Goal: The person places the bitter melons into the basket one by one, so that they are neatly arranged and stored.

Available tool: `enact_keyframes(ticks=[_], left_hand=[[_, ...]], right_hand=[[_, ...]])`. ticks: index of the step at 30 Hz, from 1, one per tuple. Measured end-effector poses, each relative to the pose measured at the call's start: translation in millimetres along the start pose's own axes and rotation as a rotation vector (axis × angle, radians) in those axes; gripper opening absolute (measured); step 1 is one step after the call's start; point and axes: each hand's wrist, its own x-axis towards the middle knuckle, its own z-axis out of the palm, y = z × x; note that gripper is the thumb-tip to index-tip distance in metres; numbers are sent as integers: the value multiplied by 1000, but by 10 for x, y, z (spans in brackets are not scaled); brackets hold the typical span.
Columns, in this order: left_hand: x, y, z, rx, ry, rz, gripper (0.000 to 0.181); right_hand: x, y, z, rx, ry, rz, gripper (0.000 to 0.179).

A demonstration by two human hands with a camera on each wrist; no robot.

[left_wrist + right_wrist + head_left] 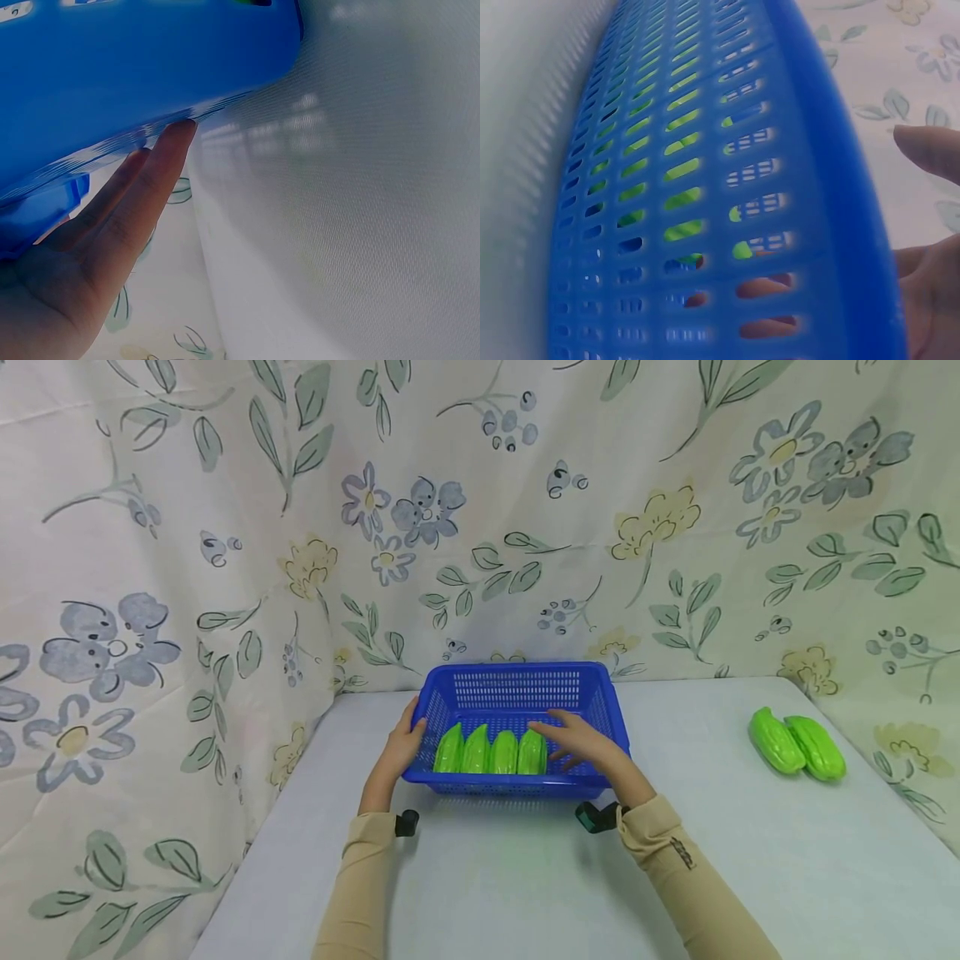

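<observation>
Gripping the basket (517,785), the left hand (401,746) apparently aided packing vegetables (504,753); the spread right hand (585,742) likely needed withdrawing.

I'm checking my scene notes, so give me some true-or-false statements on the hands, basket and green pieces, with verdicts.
1. The left hand touches the basket. True.
2. The basket is red. False: it is blue.
3. The right hand is partly inside the basket. True.
4. Some green pieces lie inside the basket. True.
5. All green pieces are inside the basket. False: two outer pieces lie on the table.
</observation>
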Motion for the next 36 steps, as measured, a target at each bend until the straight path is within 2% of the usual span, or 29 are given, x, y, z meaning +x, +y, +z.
enact_keyframes(ticks=[5,13,18,25,31,36], left_hand=[[-11,-9,1,-6,2,3,58],[-30,-22,1,1,1,-5,58],[-20,-21,-3,11,0,-4,58],[-9,-18,-4,6,-4,-9,59],[-3,-5,-4,-1,1,-3,59],[1,0,0,-1,-2,2,58]], right_hand=[[-24,-4,-24,-26,39,-18,82],[-91,36,-62,-64,101,-124,82],[-107,71,-66,-16,126,-192,80],[-126,142,-103,38,180,-339,82],[-170,244,-172,18,281,-372,88],[-211,331,-244,-27,364,-346,94]])
